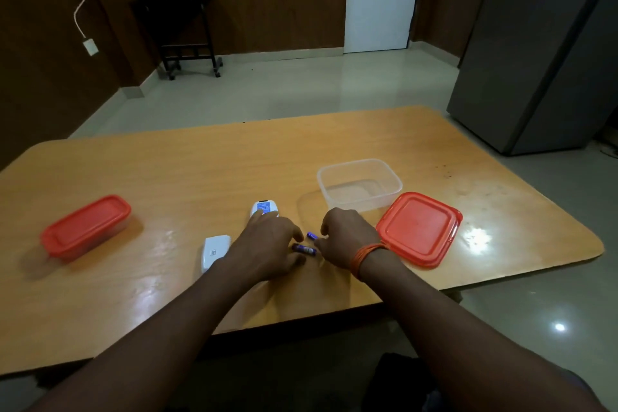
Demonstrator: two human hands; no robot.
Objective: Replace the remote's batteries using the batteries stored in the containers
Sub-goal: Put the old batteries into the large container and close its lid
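down on the surface (167, 177), squeezed between left hand (267, 244) and right hand (347, 237): a pair of small purple cells. first, the near battery (303, 248), flat on its side, long axis running left to right, dark cap at the left, pale tip at the right. just beyond it, the far battery (311, 235), only a short glossy purple end showing, the rest tucked under the right hand's knuckles.

left hand palm down, fingers curled, tips just left of the near battery; touching or barely apart, cannot tell. right hand palm down and curled too, orange thread (368, 256) around the wrist, thumb tip at the pale end of the near battery, fingers arched over the far one; pinching or merely hovering, cannot tell either.

so, a dead heat on reach: left end toward the left fingertips, right end toward the right thumb. likely a pick-up next, better taken across the short width than end to end; round, slick, and apt to roll on that shiny top.

remote (264, 209), white with a small blue-lit panel at its far end, poking out beyond the left hand, near part hidden beneath it, battery bay out of sight. white battery cover (215, 252) off, lying just left of the left wrist, label up. open clear container (359, 184) to the far right of the hands, red lid (419, 229) flat beside it, nearer and further right. closed container (87, 226), lid on, well off to the left.
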